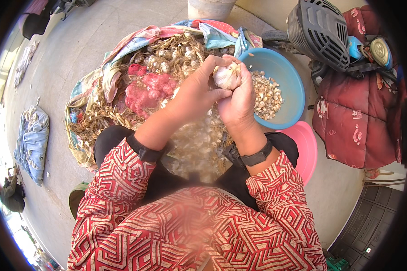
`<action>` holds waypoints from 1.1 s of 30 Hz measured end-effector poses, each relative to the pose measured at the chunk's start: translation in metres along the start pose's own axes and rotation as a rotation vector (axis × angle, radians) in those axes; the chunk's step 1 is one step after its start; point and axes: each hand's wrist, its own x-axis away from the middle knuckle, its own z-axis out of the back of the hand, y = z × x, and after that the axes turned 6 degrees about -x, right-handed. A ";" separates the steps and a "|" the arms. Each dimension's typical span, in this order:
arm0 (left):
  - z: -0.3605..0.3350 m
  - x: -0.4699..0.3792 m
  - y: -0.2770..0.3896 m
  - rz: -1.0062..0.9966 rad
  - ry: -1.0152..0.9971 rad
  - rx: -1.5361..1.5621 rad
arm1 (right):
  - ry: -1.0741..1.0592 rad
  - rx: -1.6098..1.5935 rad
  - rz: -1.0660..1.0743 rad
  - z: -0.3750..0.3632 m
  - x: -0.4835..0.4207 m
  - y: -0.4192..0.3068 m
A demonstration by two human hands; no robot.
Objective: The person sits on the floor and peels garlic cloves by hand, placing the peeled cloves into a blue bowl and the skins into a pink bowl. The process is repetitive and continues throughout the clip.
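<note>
Between both my hands is a whole garlic bulb (pixel 226 76) with pale, papery skin. My left hand (pixel 199 81) grips it from the left, fingertips over its top and thumb below. From the right, my right hand (pixel 240 96) cups the same bulb. Beyond my right hand stands a blue plastic basin (pixel 293 84), its bottom partly covered with loose garlic cloves (pixel 267 96). In front of me lies a heap of dried garlic stalks (pixel 122 117) with bulbs still attached (pixel 164 67). A red mesh bag (pixel 149 89) holding bulbs rests on the heap.
A patterned cloth (pixel 129 44) edges the heap. Garlic skins (pixel 198 145) lie between my knees. A pink basin (pixel 307 152) sits partly under the blue one. To the right is a vehicle with a dark basket (pixel 317 34) and red quilted cover (pixel 352 115). A white bucket (pixel 210 9) stands behind.
</note>
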 end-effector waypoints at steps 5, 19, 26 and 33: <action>0.000 -0.002 0.002 -0.019 -0.013 0.104 | 0.030 0.070 0.004 -0.003 0.000 -0.005; 0.010 -0.008 0.009 0.179 -0.043 0.443 | -0.060 0.128 -0.104 0.001 -0.004 -0.015; 0.003 -0.004 -0.007 0.063 -0.061 0.003 | -0.009 0.204 -0.031 0.001 0.003 -0.002; 0.005 -0.002 0.003 0.083 -0.089 0.152 | 0.025 0.068 -0.126 0.013 -0.003 -0.009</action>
